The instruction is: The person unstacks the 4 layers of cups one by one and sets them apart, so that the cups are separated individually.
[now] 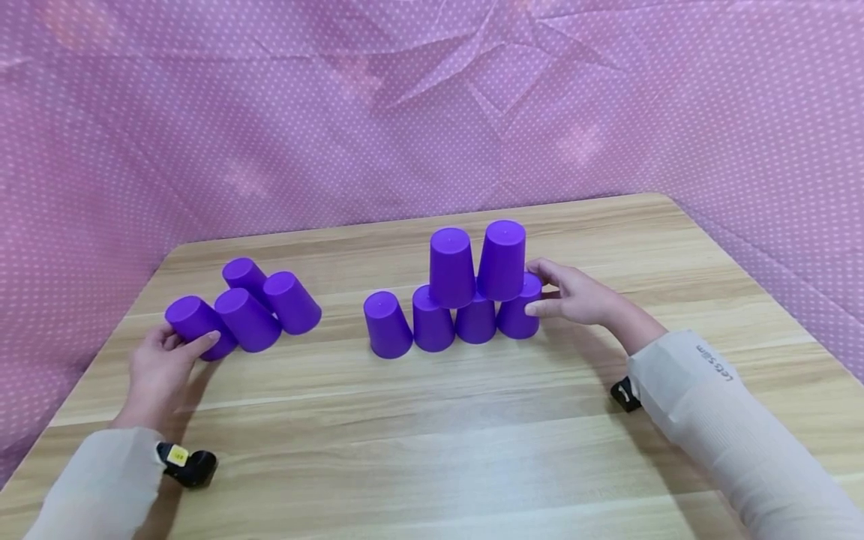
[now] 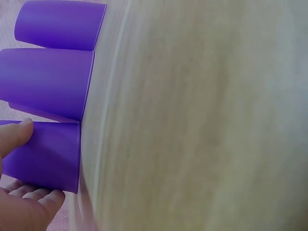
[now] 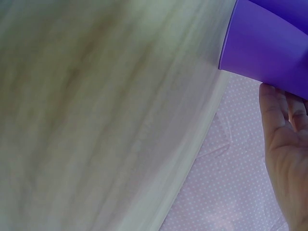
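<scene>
Several purple cups stand upside down on the wooden table. My left hand [image 1: 158, 367] grips the leftmost cup [image 1: 194, 324], with the thumb on its near side and the fingers round the far side; the left wrist view shows this hold on the cup [image 2: 45, 156]. Close beside it are a second cup [image 1: 248, 321], a third [image 1: 292, 304] and one partly hidden behind [image 1: 244, 276]. My right hand [image 1: 574, 296] has thumb and fingers either side of the right-end bottom cup [image 1: 516, 319]. Two cups, one left [image 1: 452, 270] and one right [image 1: 502, 262], sit on the three-cup bottom row.
A single cup [image 1: 388, 326] stands just left of the stacked row, a small gap apart. The wooden table [image 1: 418, 435] ends at a pink dotted cloth [image 1: 337, 135] at the back and sides. A black wrist camera [image 1: 192, 466] is strapped by the left sleeve.
</scene>
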`<act>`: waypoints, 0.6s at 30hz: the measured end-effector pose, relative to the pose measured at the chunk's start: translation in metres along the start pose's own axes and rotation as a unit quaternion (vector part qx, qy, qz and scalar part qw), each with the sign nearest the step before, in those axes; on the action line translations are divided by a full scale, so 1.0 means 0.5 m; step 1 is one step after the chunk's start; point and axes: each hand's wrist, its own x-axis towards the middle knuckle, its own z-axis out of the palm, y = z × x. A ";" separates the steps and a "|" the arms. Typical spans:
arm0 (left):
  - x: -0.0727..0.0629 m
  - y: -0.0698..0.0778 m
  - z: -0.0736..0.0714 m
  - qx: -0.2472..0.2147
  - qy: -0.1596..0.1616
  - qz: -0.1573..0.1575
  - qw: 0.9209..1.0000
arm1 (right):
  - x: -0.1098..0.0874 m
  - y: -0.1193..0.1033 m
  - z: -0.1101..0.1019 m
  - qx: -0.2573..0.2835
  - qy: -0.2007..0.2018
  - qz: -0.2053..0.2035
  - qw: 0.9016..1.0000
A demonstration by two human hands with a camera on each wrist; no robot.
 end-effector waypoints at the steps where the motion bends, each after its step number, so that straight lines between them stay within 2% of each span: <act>1: 0.000 0.002 0.001 -0.005 0.001 -0.003 1.000 | 0.000 0.000 0.000 0.001 0.000 0.000 1.000; 10: -0.007 0.012 -0.008 -0.064 0.018 -0.030 0.997 | 0.000 -0.006 0.003 -0.003 -0.001 -0.001 1.000; 13: -0.010 0.021 -0.012 -0.087 0.028 -0.020 0.996 | -0.001 -0.006 0.003 -0.002 -0.001 -0.001 1.000; 18: -0.014 0.042 -0.020 -0.169 0.043 -0.003 0.985 | -0.002 -0.007 0.002 0.003 0.001 0.003 1.000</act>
